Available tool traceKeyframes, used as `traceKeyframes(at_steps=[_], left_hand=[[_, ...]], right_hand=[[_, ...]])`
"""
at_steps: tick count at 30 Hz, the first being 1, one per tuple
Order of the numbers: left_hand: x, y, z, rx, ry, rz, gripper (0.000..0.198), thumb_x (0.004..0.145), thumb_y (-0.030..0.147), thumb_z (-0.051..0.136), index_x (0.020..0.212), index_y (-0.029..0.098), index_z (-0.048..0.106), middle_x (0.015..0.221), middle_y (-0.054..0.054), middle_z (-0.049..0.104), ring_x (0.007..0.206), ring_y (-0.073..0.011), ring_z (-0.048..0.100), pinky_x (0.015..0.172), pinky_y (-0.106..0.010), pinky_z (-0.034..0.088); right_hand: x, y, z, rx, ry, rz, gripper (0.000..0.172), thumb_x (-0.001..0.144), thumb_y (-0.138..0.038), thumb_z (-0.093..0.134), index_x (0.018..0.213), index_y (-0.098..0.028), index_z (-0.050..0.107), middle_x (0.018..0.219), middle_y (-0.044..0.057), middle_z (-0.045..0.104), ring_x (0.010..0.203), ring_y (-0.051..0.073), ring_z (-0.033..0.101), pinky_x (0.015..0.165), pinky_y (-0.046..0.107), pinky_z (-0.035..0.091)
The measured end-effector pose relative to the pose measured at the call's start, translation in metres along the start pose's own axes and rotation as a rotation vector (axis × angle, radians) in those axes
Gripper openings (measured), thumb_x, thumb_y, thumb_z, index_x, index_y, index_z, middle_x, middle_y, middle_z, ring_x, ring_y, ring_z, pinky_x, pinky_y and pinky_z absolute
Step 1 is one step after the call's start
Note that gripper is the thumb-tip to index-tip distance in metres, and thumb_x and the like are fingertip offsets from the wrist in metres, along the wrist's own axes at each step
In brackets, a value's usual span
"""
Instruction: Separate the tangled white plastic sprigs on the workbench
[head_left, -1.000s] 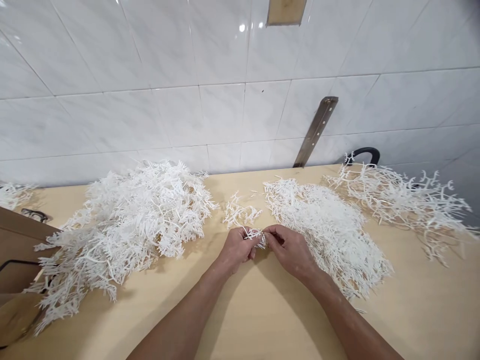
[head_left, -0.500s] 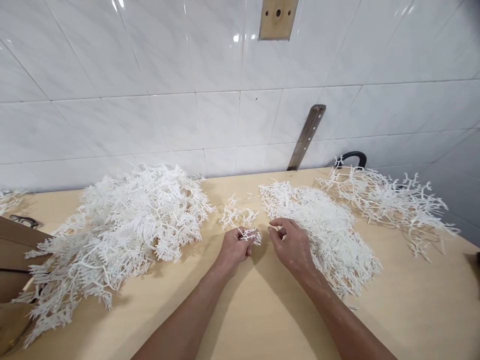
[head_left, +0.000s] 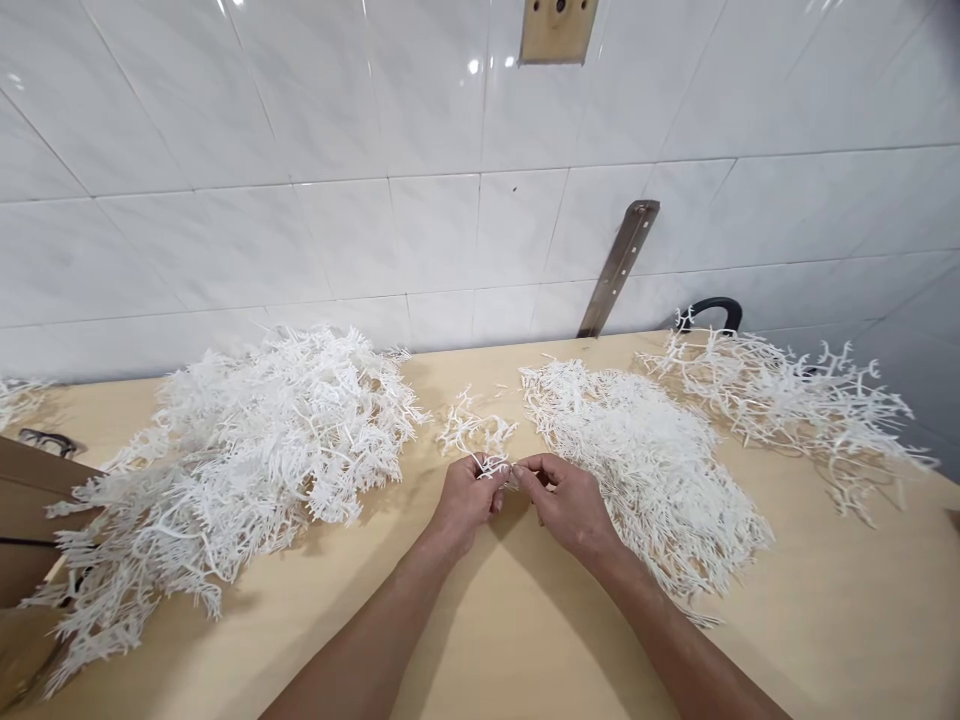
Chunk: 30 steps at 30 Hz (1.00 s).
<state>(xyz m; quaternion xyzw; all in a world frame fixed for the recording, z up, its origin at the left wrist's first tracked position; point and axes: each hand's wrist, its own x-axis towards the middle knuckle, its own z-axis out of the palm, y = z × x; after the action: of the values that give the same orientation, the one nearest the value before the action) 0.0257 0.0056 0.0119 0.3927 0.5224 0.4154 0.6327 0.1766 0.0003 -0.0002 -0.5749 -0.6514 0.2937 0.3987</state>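
Observation:
My left hand (head_left: 465,500) is closed on a white branched plastic sprue (head_left: 492,464), whose thin prongs stick out past the thumb and fingers. At the right end of that piece, the thumb and fingertips of my right hand (head_left: 571,502) pinch its prongs. The fingers hide part of the grip. Just behind the hands lies a small cluster of bare white branches (head_left: 474,430). To the left rises a big heap of white branched sprues (head_left: 285,430). Right of my right hand spreads a pile of thin loose white sticks (head_left: 652,460).
At the far right lies a tangle of bare white runners (head_left: 780,400), with a black curved handle (head_left: 716,303) behind it. A metal strip (head_left: 619,268) leans on the tiled wall. A brown box (head_left: 45,500) stands at the left edge of the wooden table (head_left: 495,640).
My right hand has moved left to the sprue, and its fingers now pinch the end. My left hand stays nearly in place. The view has tilted slightly down.

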Motion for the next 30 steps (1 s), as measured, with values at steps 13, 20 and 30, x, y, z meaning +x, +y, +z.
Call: traceKeyframes(at_steps=[13,20,30], left_hand=[[0.006,-0.013,0.003,0.297,0.197,0.205,0.015,0.073,0.023,0.062,0.061,0.019,0.053,0.050,0.004,0.050,0.049,-0.0111,0.044,0.051,-0.022,0.030],[0.006,-0.013,0.004,0.428,0.246,0.235,0.018,0.069,0.017,0.062,0.056,0.018,0.049,0.053,0.003,0.049,0.056,-0.0117,0.042,0.054,-0.022,0.030],[-0.002,-0.001,0.000,-0.065,0.034,0.040,0.034,0.069,0.044,0.073,0.069,0.018,0.051,0.047,0.008,0.039,0.043,-0.0054,0.027,0.045,-0.021,0.017]], right_hand=[[0.000,0.006,0.006,-0.215,0.054,-0.171,0.016,0.086,-0.025,0.052,0.078,-0.020,0.065,0.075,0.003,0.069,0.062,0.016,0.061,0.063,0.029,0.046],[0.001,0.011,0.011,-0.407,0.148,-0.203,0.019,0.087,-0.023,0.050,0.069,-0.021,0.056,0.070,0.003,0.061,0.062,0.017,0.053,0.060,0.029,0.038],[0.014,0.014,-0.032,-0.334,0.477,-0.130,0.010,0.082,-0.028,0.057,0.083,-0.019,0.060,0.083,0.005,0.063,0.060,0.015,0.057,0.066,0.031,0.045]])
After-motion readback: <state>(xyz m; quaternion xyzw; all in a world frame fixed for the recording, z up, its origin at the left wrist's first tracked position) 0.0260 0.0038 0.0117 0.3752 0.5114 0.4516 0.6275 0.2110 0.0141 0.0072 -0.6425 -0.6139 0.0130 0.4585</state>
